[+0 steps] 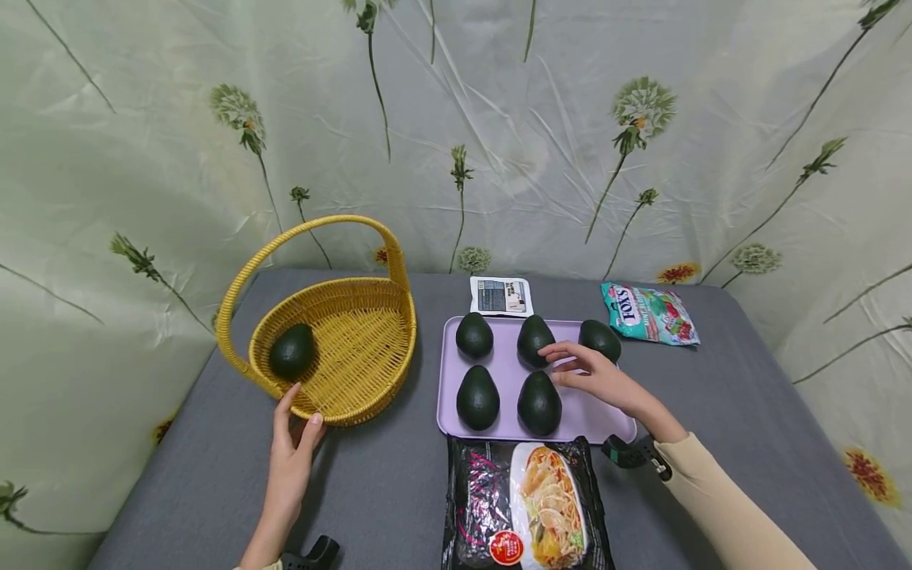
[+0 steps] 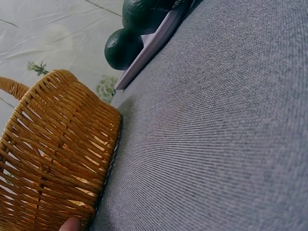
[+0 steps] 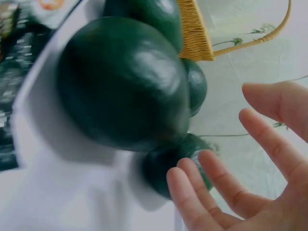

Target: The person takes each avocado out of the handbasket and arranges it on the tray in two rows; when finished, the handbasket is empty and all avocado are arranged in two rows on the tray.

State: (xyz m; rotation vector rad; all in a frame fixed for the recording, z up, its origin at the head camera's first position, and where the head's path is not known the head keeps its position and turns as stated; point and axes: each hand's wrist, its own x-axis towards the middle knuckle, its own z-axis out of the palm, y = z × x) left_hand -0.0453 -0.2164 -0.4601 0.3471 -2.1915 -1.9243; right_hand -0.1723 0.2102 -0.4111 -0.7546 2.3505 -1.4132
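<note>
My left hand (image 1: 290, 447) rests against the near-left side of a yellow woven basket (image 1: 366, 336), thumb and fingers spread on it. Only a thumb tip (image 2: 71, 224) shows in the left wrist view, low against the weave. Inside the basket lies one dark green avocado (image 1: 292, 352). Over a lilac tray (image 1: 594, 416) my right hand (image 1: 598, 380) hovers palm down, its fingers extended and holding nothing. Several avocados sit on the tray; the front-middle avocado (image 1: 539, 404) and back-middle avocado (image 1: 533, 339) are nearest its fingertips. The back-right avocado (image 1: 600, 339) is partly hidden behind this hand.
A black noodle package (image 1: 527, 507) lies against the tray's front edge. Behind the tray is a small white packet (image 1: 501, 296). A teal candy bag (image 1: 650, 314) lies at the back right of the grey table (image 1: 385, 483). A flower-patterned curtain (image 1: 513, 174) hangs behind.
</note>
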